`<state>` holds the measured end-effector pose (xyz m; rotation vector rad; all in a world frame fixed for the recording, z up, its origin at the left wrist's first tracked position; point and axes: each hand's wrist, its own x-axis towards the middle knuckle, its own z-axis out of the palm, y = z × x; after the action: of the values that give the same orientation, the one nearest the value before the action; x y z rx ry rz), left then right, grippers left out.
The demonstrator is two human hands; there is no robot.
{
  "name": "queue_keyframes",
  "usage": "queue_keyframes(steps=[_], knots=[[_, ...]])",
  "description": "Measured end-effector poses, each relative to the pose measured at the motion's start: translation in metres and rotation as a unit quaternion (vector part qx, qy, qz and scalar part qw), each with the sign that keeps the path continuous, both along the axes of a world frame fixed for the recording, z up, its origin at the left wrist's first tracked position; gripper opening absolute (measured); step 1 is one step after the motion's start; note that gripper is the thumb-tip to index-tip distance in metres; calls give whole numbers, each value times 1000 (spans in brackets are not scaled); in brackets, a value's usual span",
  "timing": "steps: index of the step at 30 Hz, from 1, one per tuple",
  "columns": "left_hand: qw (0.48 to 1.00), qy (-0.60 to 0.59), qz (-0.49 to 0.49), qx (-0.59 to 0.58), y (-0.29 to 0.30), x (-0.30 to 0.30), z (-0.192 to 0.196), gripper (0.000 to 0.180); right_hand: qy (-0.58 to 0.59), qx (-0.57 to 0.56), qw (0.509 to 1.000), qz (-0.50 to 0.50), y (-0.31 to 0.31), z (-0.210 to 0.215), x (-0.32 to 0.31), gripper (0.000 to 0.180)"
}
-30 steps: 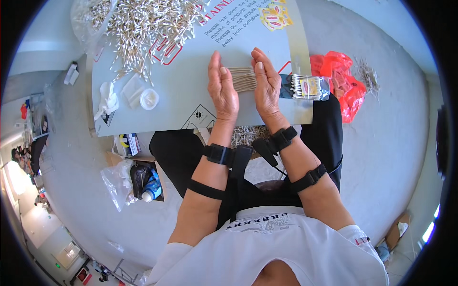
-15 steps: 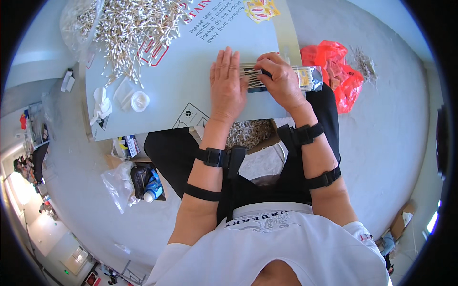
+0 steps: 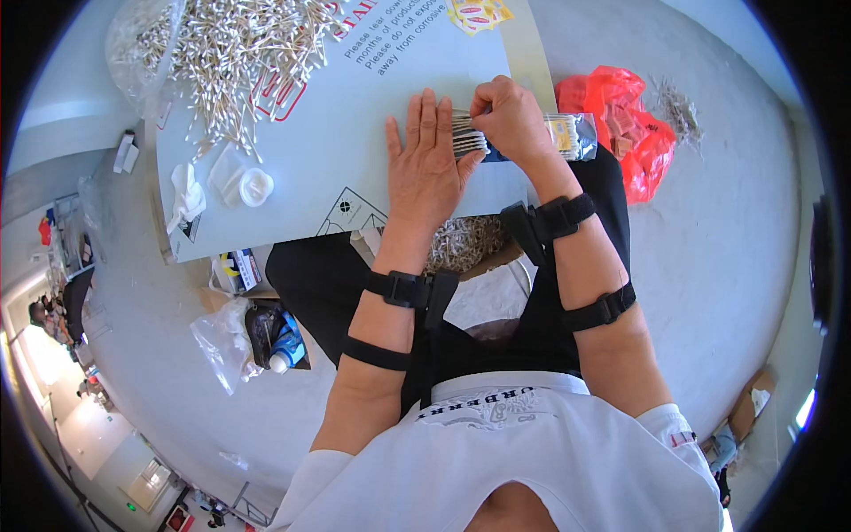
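Observation:
A row of cotton swabs (image 3: 466, 135) lies on the table near its right front, between my two hands. My left hand (image 3: 427, 168) rests flat on the left ends of the swabs, fingers stretched and thumb reaching right along the near side of the row. Over the right part of the row, my right hand (image 3: 512, 124) has its fingers curled in a pinch at the row's far edge. What its fingertips hold, if anything, is hidden. Right of this hand lies a clear plastic packet (image 3: 570, 136) of swabs with a yellow label, partly covered by my wrist.
A heap of loose cotton swabs (image 3: 235, 62) fills the table's far left, beside a clear bag (image 3: 142, 53). Near it are a round white container (image 3: 255, 188) and crumpled white tissue (image 3: 186, 197). A red bag (image 3: 651, 160) sits at the right; a box of swabs (image 3: 468, 244) is below the table edge.
My right hand has moved slightly away from me and its fingers have curled toward the row's far edge. My left thumb has swung out to the right.

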<state>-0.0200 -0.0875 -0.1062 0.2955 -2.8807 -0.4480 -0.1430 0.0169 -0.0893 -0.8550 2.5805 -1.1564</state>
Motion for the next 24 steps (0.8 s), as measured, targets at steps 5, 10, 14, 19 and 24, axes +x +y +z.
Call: queue_keyframes(steps=[5,10,14,19,24], knots=[[1000,-4,-2,-10,0,1,1,77,-69,-12,997,29,3,0,-11,5],[1000,0,-2,-10,0,1,0,78,-96,-36,995,20,5,-1,-13,6],[1000,-8,-2,-14,0,0,-1,78,-14,26,999,42,2,2,-15,8],[1000,-5,0,-15,-1,1,-2,78,-111,4,993,47,11,8,-10,8],[1000,-4,3,-22,0,0,-1,80,21,41,999,21,9,7,1,9]])
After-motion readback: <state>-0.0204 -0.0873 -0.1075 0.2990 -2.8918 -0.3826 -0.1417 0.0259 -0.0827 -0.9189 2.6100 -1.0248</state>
